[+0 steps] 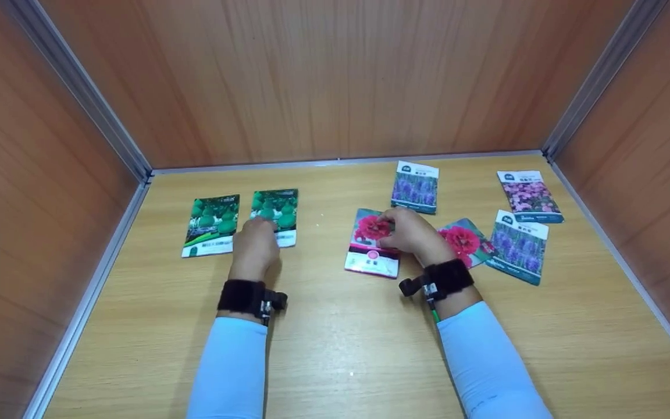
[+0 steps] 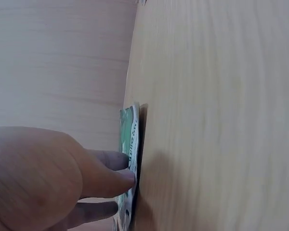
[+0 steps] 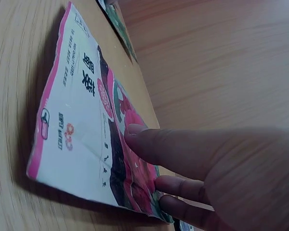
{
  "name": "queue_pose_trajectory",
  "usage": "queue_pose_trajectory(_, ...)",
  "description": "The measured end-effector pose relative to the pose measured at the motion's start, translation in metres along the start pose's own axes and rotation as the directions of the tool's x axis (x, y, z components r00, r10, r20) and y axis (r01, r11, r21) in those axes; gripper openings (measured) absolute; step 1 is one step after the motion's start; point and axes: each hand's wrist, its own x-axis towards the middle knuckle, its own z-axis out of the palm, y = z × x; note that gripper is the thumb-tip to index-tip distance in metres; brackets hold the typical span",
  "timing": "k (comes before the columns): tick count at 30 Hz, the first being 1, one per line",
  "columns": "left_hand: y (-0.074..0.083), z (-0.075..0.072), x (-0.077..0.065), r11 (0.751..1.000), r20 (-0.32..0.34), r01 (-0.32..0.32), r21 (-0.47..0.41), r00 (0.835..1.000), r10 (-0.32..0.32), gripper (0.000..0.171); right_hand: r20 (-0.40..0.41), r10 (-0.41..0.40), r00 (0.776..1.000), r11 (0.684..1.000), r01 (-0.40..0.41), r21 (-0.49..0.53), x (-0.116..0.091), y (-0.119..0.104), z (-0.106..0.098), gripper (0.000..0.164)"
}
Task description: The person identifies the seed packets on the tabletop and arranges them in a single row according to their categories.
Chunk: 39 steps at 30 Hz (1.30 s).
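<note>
My left hand [image 1: 255, 244] reaches over a green seed packet [image 1: 284, 215], the right one of two alike. In the left wrist view, fairly straight fingers [image 2: 108, 160] and the thumb touch this packet's face near its edge. The other green packet [image 1: 210, 224] lies just to its left. My right hand [image 1: 415, 233] is over the right side of a pink-flower seed packet [image 1: 373, 262]. Its thumb [image 3: 149, 139] lies extended across the printed flower, and its fingertips touch near the packet's edge. A second pink-flower packet [image 1: 463, 241] lies partly hidden behind the right wrist.
A purple-flower packet [image 1: 415, 189] lies at the back. On the right, another purple-flower packet [image 1: 518, 247] touches a pink-blossom packet [image 1: 530, 198]. Wood-grain panels [image 1: 341, 81] wall the table [image 1: 335, 349] on the left, back and right.
</note>
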Motion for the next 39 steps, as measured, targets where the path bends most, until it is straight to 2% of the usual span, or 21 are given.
queue_pose_trajectory(3,-0.004,-0.002,-0.001,0.999,-0.025,-0.001,0.032,1.0,0.002,0.048,0.008,-0.002,1.0,1.0,0.002,0.006,0.0,0.001,0.0,0.055)
queue_pose_trajectory(8,-0.009,-0.004,-0.001,1.0,-0.007,0.014,0.011,1.0,-0.014,0.054,0.016,-0.006,1.0,1.0,0.006,-0.001,0.001,0.002,0.0,0.055)
queue_pose_trajectory(12,-0.018,-0.009,-0.002,0.999,-0.056,0.035,-0.001,0.998,-0.035,0.052,0.015,-0.01,1.0,1.0,0.01,-0.01,0.002,0.002,-0.001,0.054)
queue_pose_trajectory(16,-0.032,-0.015,-0.004,0.99,-0.113,0.136,-0.029,0.984,-0.139,0.042,0.015,-0.005,1.0,1.0,0.006,-0.019,0.0,0.002,-0.001,0.053)
queue_pose_trajectory(19,-0.04,-0.019,-0.005,0.973,-0.086,0.223,-0.051,0.97,-0.227,0.041,0.002,-0.021,1.0,0.999,0.021,-0.024,0.0,0.002,-0.001,0.053)
queue_pose_trajectory(22,-0.043,-0.02,-0.004,0.965,-0.029,0.257,-0.054,0.965,-0.259,0.046,-0.004,-0.028,1.0,0.999,0.028,-0.017,0.001,0.003,0.0,0.052)
queue_pose_trajectory(28,-0.046,-0.018,-0.004,0.965,0.0,0.247,-0.084,0.969,-0.248,0.051,0.01,0.007,1.0,1.0,-0.007,0.017,0.001,0.002,0.0,0.051)
queue_pose_trajectory(32,-0.043,-0.018,-0.003,0.97,-0.039,0.227,-0.093,0.972,-0.231,0.05,0.015,0.013,1.0,1.0,-0.014,0.014,0.001,0.003,-0.001,0.051)
queue_pose_trajectory(37,-0.036,-0.016,-0.001,0.984,-0.096,0.142,-0.107,0.984,-0.153,0.052,0.021,0.009,1.0,1.0,-0.01,0.018,0.001,0.004,-0.002,0.052)
queue_pose_trajectory(39,-0.037,-0.017,-0.001,0.982,-0.091,0.158,-0.108,0.982,-0.168,0.053,0.023,0.012,1.0,1.0,-0.013,0.027,0.001,0.004,-0.001,0.053)
